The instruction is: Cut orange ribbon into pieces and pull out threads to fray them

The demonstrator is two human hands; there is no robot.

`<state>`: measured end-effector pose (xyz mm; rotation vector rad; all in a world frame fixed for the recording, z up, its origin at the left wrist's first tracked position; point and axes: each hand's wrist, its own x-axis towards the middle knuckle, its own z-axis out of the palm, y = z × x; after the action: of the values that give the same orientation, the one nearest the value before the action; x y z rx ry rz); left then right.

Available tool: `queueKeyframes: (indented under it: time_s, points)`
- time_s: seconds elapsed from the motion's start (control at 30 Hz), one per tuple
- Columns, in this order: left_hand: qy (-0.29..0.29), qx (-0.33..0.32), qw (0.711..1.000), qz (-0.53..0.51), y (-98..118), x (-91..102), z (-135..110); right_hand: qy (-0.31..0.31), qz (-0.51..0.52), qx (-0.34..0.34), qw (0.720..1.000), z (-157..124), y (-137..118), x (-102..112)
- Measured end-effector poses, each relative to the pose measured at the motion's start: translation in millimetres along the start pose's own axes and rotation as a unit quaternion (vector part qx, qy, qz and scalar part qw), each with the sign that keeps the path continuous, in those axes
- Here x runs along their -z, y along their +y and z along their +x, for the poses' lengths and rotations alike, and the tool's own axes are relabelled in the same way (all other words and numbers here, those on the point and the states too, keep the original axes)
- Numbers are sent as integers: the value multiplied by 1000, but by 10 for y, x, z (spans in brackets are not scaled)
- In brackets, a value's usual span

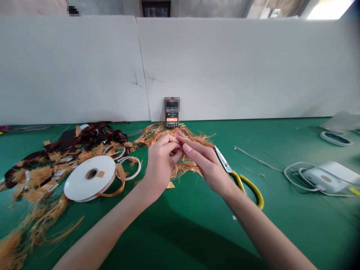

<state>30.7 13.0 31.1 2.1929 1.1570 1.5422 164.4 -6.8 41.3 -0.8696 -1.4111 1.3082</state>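
Two bare hands, close together above a green tabletop (180,232). Left hand (160,167) curled inward, right hand (204,163) reaching across to meet it, fingers of both drawn into one narrow pinch; whatever lies between the fingertips hidden by the fingers. One loose tangle of frayed orange fibres (191,167) directly under and around both hands, its strands spreading out on either side of the fingers.

One pair of scissors (242,185) with yellow handles just beside the right hand, blades pointing toward the tangle. One large white tape spool (90,178) lying flat to the left of the left hand, one orange strip (119,185) trailing from it. Two smaller white rings (114,152) (132,167) just behind that spool. One heap of dark brown ribbon (92,135) farther left, mixed with more orange fibre (36,180) running toward the near left corner.

One phone (171,120) upright against a white partition (225,67), straight beyond the hands. On the right, one thin twine (257,159), one white box-shaped device (327,176) inside a looped white cable (295,176), and one dark oval ring (335,138) nearer the partition.
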Motion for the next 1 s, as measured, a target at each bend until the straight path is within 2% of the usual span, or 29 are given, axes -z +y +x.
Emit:
queueKeyframes:
  time_s: [0.1,0.3,0.4,0.47,0.53,0.6,0.67,0.77,0.87,1.0]
  points:
    - [-21,-5,999,31,-123,-7,-52,29,-5,-37,999,-51,8,-30]
    - [12,14,997,71,-300,36,-75,100,16,-91,991,-154,-1,35]
    - [-1,43,998,48,-299,68,-67,184,-1,-71,980,-120,31,174]
    - [-22,78,997,16,-281,87,-55,219,-50,-46,973,-68,53,252]
    - [-40,106,993,-14,-253,96,-36,201,-131,-24,970,-3,75,283]
    - [-60,121,990,-42,-218,94,-10,151,-192,-1,970,67,92,272]
    - [-71,126,987,-66,-182,93,22,81,-195,5,977,135,96,249]
    - [-97,139,981,-98,-155,114,78,-1,-150,-34,988,225,66,269]
    - [-142,176,965,-131,-182,151,117,9,-160,-42,986,289,24,355]
    - [-174,252,932,-192,-236,146,118,57,-132,7,990,334,15,431]
